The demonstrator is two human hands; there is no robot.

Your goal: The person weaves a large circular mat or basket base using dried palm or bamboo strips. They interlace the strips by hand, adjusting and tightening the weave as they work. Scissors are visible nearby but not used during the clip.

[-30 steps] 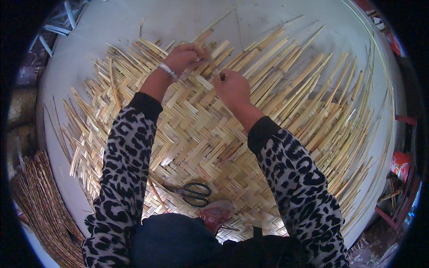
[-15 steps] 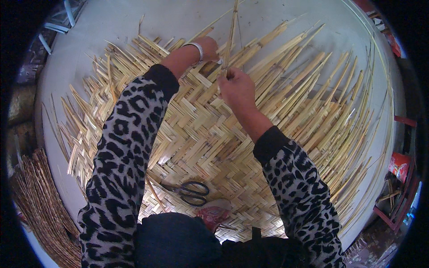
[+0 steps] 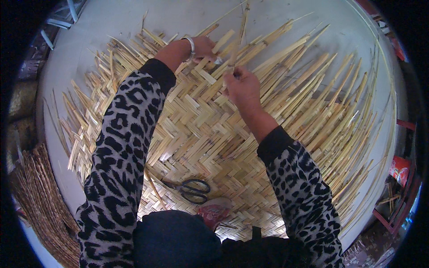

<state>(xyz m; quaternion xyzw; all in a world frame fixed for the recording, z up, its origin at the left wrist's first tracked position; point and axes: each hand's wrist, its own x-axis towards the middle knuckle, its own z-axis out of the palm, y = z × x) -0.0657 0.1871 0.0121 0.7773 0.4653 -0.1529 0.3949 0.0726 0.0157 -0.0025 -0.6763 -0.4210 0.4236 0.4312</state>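
Mat (image 3: pixel 201 143): flat on the floor (image 3: pixel 178 18), and the middle is done, a tight herringbone!
Loose strips (image 3: pixel 304 85): fanning off the far and right edges, unwoven, plenty left.
Right hand (image 3: pixel 243 87): grip pinched on one strip (image 3: pixel 243 27), its end pointing away.
Left hand (image 3: pixel 204 48): down at the far edge; can't tell its grip.
Scissors (image 3: pixel 195 191): on the mat, near the shoe (image 3: pixel 214 211).
Writing: none readable here.

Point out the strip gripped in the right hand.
The strip reaching from the right hand toward the picture's top edge; the other strips lie in the mat or fan out around it.
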